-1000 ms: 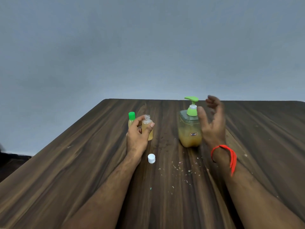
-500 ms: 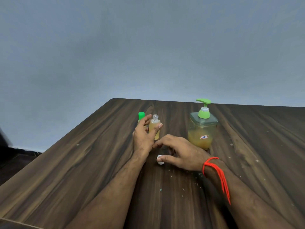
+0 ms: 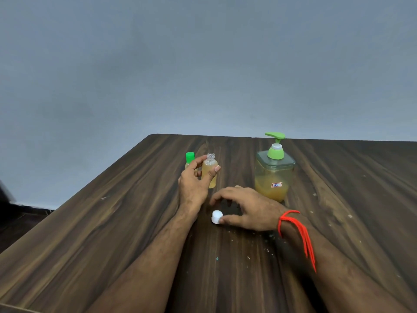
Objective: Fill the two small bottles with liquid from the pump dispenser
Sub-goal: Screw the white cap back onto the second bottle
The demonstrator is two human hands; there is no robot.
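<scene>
Head view: the counter (image 3: 112,222) spreads wide and dark under both forearms. Beyond the right hand (image 3: 244,210) stands the dispenser (image 3: 274,175), upright, roughly a third full of amber liquid, its green pump up; it is the heaviest thing here and steady on its square base. The left hand (image 3: 194,184) curls around the open bottle (image 3: 210,171), thumb on one side, fingers on the other, holding it upright on the counter. This bottle looks nearly full, light, smooth and probably slick if wet, so the mid-body grip below the bare threaded neck suits it. Behind the left hand's fingers a second bottle (image 3: 189,158) with a green cap peeks out, mostly hidden. The right hand arches loosely, thumb and fingertip touching the white cap (image 3: 217,216) just ahead of the left wrist; I judge it is being pinched by its rim, not yet lifted.
</scene>
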